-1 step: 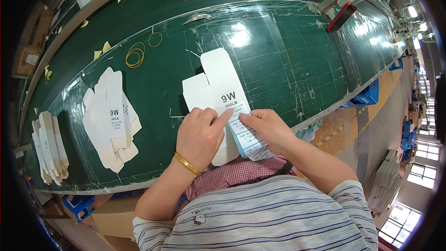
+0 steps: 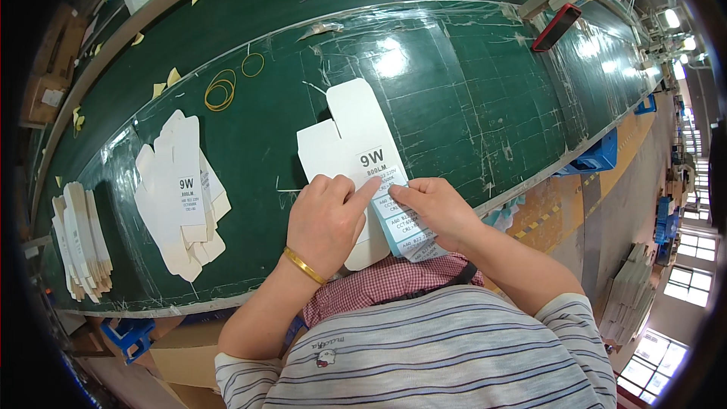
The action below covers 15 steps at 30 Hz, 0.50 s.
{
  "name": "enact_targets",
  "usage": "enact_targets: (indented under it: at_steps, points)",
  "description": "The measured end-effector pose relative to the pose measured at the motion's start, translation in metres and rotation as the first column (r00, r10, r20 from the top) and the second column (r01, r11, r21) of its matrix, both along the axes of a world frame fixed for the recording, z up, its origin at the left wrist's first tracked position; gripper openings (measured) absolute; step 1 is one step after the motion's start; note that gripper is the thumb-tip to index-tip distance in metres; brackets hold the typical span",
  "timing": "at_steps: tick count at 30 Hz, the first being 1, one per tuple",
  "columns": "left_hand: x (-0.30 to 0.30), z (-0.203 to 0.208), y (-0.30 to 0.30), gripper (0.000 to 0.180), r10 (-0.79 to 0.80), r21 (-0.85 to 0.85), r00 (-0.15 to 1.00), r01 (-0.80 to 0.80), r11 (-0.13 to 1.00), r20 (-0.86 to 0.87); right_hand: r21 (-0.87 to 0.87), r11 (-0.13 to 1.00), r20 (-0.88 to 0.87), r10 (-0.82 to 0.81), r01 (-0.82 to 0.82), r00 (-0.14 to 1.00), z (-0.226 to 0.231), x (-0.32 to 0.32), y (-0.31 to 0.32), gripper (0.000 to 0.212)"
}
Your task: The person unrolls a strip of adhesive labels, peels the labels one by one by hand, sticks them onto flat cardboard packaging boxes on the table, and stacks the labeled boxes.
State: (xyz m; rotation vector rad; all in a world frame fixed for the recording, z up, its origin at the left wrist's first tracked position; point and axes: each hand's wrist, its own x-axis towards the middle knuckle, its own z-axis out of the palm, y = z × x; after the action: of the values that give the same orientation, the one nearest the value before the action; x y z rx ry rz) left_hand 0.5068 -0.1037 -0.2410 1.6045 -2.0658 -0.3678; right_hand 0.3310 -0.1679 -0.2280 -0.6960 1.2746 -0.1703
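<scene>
In front of me a flat white folded carton with dark print lies on the green table. My left hand rests on it with the fingers bent. One digit reaches out and presses at the top end of a strip of printed labels on light-blue backing, over the carton's right edge. My right hand pinches that strip between thumb and fingers near its upper end. The strip's lower part hangs down toward my waist. The undersides of my left fingers are hidden.
Left of the carton is a loose pile of similar flat cartons, with another bundle of folded cartons farther left. Yellow rubber bands lie beyond them. A red-edged phone-like object sits far right. Blue bins stand beside the table.
</scene>
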Motion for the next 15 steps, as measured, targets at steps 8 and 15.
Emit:
enact_targets:
  at_steps: [8, 15]
  points:
    - [0.002, 0.008, -0.007, 0.041, -0.076, 0.086, 0.992, 0.068, 0.994, 0.098, -0.061, 0.996, 0.037, 0.064, -0.062, 0.997, -0.004, -0.010, 0.014, 0.024]
    - [-0.001, 0.009, -0.007, 0.043, -0.080, 0.057, 0.983, 0.071, 0.996, 0.167, -0.235, 0.966, 0.089, 0.133, -0.109, 0.987, -0.009, -0.042, 0.047, 0.033]
